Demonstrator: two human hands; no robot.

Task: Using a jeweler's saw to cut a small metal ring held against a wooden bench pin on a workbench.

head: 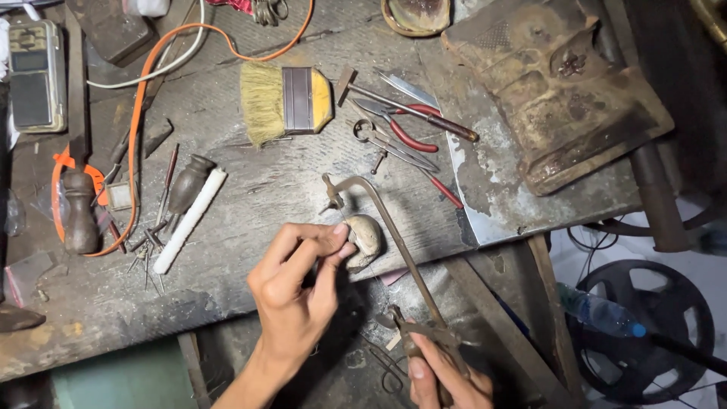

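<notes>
Jeweller's saw frame (394,242) runs on a diagonal, its bowed top end up-left near the bench edge, its handle down-right in the right hand (443,375), which is closed around it. The left hand (299,284) pinches something too small to make out against the worn wooden bench pin (366,236), fingers narrow. Beyond lie red-handled pliers (401,125), a small hammer (409,106), a wide brush (286,101) and a white stick (189,221). An orange cable (136,129) loops across the scarred grey workbench (265,189). A plastic bottle (598,310) sits below.
</notes>
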